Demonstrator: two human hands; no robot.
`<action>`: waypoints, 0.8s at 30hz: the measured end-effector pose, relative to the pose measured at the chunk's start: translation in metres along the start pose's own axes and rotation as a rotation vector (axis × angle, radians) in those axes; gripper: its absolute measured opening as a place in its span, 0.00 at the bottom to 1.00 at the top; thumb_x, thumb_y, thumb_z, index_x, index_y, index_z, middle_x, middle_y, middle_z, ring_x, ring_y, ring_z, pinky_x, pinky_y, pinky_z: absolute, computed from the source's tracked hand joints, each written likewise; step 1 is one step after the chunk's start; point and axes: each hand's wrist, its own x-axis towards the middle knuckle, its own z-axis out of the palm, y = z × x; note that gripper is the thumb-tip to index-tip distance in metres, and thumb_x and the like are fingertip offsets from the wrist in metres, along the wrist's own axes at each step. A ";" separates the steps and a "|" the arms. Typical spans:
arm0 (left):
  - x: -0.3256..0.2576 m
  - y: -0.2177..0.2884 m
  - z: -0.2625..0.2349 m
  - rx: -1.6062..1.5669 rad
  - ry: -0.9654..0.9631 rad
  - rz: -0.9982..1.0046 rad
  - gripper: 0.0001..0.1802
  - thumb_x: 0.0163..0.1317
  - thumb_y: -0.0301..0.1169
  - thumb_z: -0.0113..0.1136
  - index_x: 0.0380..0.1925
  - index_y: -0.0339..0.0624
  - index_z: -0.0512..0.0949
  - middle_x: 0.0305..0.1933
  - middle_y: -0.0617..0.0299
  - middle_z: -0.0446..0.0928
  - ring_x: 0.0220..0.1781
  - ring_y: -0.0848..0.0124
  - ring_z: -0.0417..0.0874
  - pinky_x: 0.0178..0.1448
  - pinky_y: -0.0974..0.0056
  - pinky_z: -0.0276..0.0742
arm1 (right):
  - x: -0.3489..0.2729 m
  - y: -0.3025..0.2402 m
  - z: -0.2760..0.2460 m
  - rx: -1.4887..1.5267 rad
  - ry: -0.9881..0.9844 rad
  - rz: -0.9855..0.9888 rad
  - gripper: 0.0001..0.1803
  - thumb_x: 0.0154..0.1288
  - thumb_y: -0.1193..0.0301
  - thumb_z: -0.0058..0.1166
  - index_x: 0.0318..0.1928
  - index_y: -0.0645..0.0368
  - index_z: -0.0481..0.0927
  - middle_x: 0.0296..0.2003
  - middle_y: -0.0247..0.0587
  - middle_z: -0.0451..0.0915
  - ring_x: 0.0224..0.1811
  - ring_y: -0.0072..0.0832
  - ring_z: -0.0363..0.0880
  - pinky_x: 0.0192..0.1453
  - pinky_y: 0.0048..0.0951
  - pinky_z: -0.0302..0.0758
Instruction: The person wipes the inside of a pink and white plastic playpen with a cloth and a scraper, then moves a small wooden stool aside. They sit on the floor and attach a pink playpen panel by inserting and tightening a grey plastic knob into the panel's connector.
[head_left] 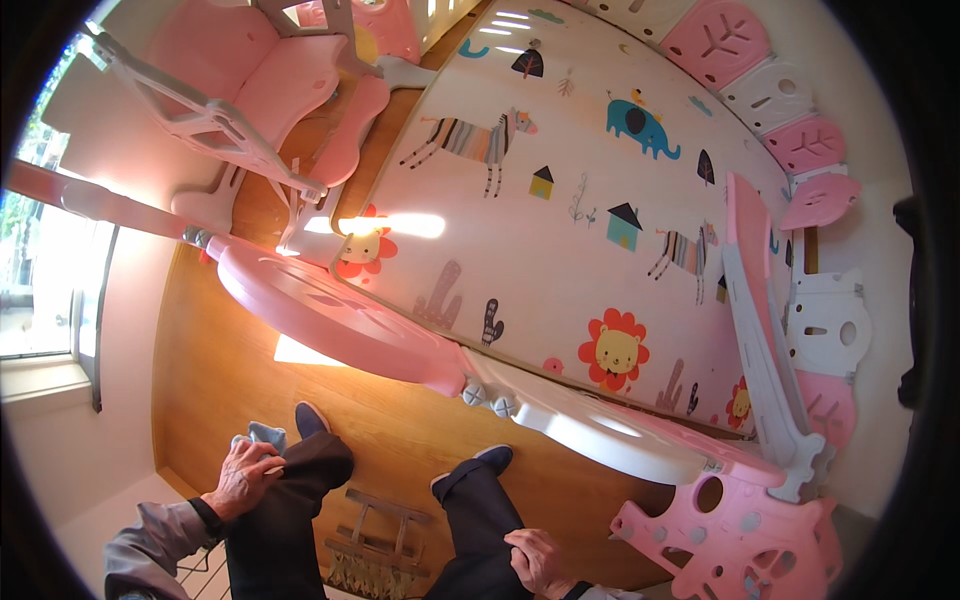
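A: Near field, hands?
B: Left hand clamps a small grey-blue cloth on the left knee. Right hand rests curled on the right thigh, holding nothing.
A: Cloth axis?
B: Bunched; cannot tell.
A: Farther?
B: Pink-and-white plastic play fence panel runs left-far to right-near; illustrated animal play mat beyond.

the cloth is mostly hidden under the left hand — the right hand's fingertips curl out of sight.
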 end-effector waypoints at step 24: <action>0.066 -0.077 0.011 -0.030 0.316 0.066 0.04 0.59 0.24 0.67 0.35 0.44 0.85 0.43 0.58 0.79 0.44 0.54 0.77 0.49 0.51 0.75 | 0.025 0.026 -0.001 -0.001 0.171 -0.081 0.15 0.67 0.75 0.49 0.50 0.66 0.82 0.51 0.56 0.82 0.56 0.52 0.81 0.66 0.47 0.75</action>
